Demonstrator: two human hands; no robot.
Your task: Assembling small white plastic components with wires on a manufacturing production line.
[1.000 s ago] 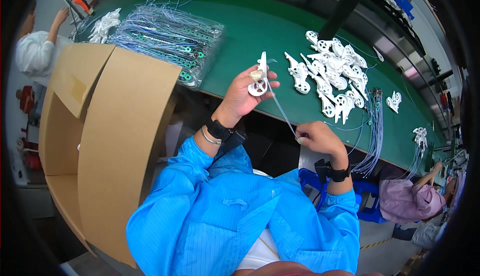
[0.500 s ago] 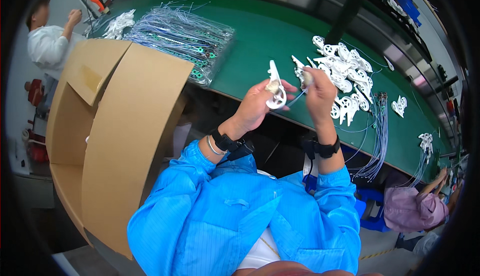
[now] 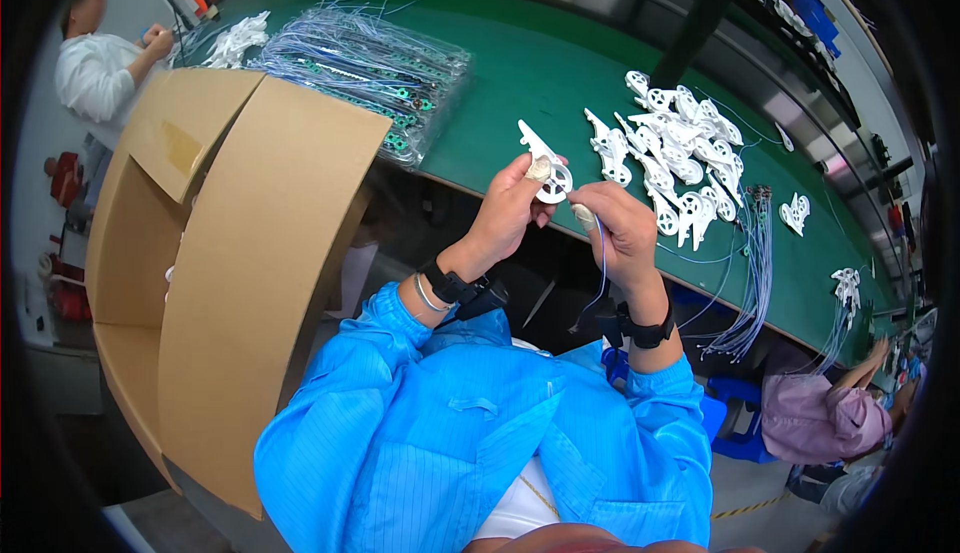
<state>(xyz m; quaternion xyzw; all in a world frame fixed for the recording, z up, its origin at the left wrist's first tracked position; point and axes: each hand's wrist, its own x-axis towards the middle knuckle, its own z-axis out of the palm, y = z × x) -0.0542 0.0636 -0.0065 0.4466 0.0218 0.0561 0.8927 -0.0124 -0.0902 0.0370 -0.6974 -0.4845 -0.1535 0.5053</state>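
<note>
My left hand (image 3: 503, 215) is closed around a white plastic part (image 3: 537, 145) with a round, wheel-like end and a narrow arm pointing up and away. The thumb presses against it, wearing a pale fingertip cover. Close beside the round end, my right hand (image 3: 625, 235) pinches a thin bluish wire (image 3: 604, 271); its thumb is covered too. The wire's loose length hangs below the fingers, in front of the table edge. Whether its upper end sits inside the part is hidden by my fingertips. Beyond my right hand lies a pile of similar white parts (image 3: 672, 141).
On the green table (image 3: 520, 63) lie bagged circuit boards with wires (image 3: 365, 78). A wire bundle (image 3: 762, 278) hangs over the front edge at right. An open cardboard box (image 3: 265, 273) stands at my left. One person (image 3: 100, 78) is at far left, another (image 3: 825, 413) at right.
Both hands have come slightly nearer my body. The white part has tilted leftward, and my right hand has moved down from beside the pile, the wire now dangling beneath it.
</note>
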